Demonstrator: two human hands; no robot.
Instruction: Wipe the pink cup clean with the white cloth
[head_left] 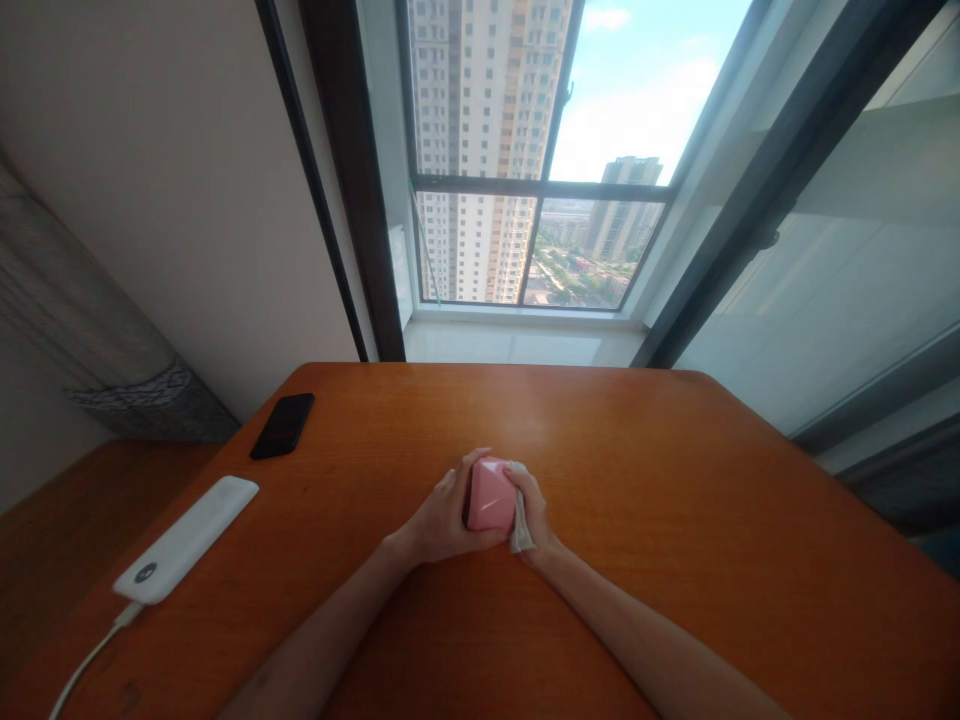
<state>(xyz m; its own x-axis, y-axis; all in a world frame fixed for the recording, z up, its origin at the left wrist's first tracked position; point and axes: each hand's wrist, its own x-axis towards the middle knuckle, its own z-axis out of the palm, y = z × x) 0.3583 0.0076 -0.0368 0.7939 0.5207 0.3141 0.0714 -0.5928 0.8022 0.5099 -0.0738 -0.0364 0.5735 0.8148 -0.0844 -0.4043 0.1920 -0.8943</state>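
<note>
Slanting inward, forearms point(630, 630) over table point(720, 480); left hand point(444, 520) kinda cupped round box point(493, 498), right hand point(538, 515) pinching cloth point(520, 530) against it.

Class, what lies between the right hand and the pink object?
In the head view, a pale cloth lies between the right hand and the pink object.

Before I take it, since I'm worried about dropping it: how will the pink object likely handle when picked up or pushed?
The pink object is probably stiff: its flat faces look undented under the left hand. Its shiny highlights suggest it may be slippery. Those flat faces should make it slide rather than roll.
</note>
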